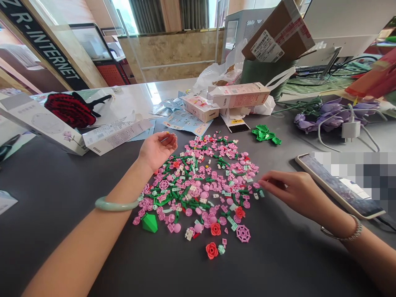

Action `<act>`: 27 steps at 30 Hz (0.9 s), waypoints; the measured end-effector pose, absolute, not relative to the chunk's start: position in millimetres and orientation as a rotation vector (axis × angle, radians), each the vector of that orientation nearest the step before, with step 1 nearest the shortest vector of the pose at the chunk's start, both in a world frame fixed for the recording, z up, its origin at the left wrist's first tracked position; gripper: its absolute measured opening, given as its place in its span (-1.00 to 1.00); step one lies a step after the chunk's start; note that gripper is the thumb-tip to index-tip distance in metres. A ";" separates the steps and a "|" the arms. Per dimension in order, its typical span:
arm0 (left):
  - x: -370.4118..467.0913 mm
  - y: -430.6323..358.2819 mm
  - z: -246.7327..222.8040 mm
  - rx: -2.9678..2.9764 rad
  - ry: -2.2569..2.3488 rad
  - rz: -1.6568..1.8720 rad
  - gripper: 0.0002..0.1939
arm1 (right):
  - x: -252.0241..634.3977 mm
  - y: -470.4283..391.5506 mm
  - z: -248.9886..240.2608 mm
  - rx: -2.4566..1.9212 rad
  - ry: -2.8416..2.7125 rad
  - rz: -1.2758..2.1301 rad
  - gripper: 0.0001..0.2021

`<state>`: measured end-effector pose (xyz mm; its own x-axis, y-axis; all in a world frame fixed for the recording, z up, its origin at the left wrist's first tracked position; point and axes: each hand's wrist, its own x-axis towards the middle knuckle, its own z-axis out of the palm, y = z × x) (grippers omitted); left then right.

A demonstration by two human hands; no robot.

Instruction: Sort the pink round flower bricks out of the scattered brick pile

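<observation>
A loose pile of small plastic building-brick pieces (204,187), mostly pink with green stems, lies on the dark table. My left hand (159,148) is over the pile's far left edge, palm up, with fingers curled inward. Tiny light and yellowish specks show at its fingertips, too small to name. At the pile's right edge my right hand (287,187) reaches in with fingers stretched out, the tips beside a pink piece (256,185). Red rose pieces (212,250), a pink web-shaped ring (243,233) and a green faceted piece (150,222) lie along the near side.
Green leaf pieces (266,135) lie beyond the pile. White boxes (116,136) stand at left, pink boxes (239,95) at the back. A phone (340,185) with a cable lies right, near purple flowers (332,113) and a white charger (350,129). A cardboard box (278,33) rests on a bin.
</observation>
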<state>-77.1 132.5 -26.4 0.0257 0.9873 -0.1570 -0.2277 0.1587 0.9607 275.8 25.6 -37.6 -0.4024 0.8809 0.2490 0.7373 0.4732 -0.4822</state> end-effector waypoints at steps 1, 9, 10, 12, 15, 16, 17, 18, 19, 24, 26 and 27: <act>-75.5 132.8 -26.4 0.887 1.100 1.211 -0.68 | 273.7 26.9 -38.1 -1.338 -2.267 0.421 -0.68; -66.4 129.8 -19.9 0.516 1.054 1.367 -0.80 | 204.7 69.7 -22.4 -1.171 -2.556 0.273 -0.79; -66.6 129.1 -18.8 0.492 1.046 1.376 -0.82 | 190.9 81.6 -19.1 -1.186 -2.570 0.266 -0.80; -67.8 128.2 -17.3 0.455 1.033 1.389 -0.84 | 164.0 108.3 -14.7 -1.195 -2.568 0.259 -0.80; -71.6 128.6 -16.5 0.422 1.024 1.399 -0.80 | 130.9 146.3 -16.1 -1.206 -2.565 0.266 -0.83; -73.4 129.3 -16.6 0.413 1.024 1.402 -0.78 | 122.9 156.3 -18.5 -1.209 -2.565 0.270 -0.85; -75.5 130.2 -16.8 0.405 1.026 1.407 -0.76 | 116.5 164.4 -21.5 -1.211 -2.567 0.275 -0.86; -77.8 131.4 -17.2 0.398 1.029 1.413 -0.74 | 111.7 170.5 -24.7 -1.212 -2.570 0.280 -0.87; -80.1 132.8 -17.8 0.391 1.032 1.422 -0.73 | 108.5 174.8 -28.0 -1.211 -2.572 0.284 -0.86; -89.2 139.7 -22.3 0.361 1.044 1.457 -0.72 | 106.5 177.6 -38.2 -1.185 -2.572 0.306 -0.82; -90.4 141.0 -24.0 0.357 1.044 1.454 -0.73 | 108.3 175.5 -39.1 -1.173 -2.565 0.318 -0.81; -90.4 141.3 -24.7 0.359 1.043 1.449 -0.73 | 109.2 174.6 -39.1 -1.168 -2.561 0.324 -0.81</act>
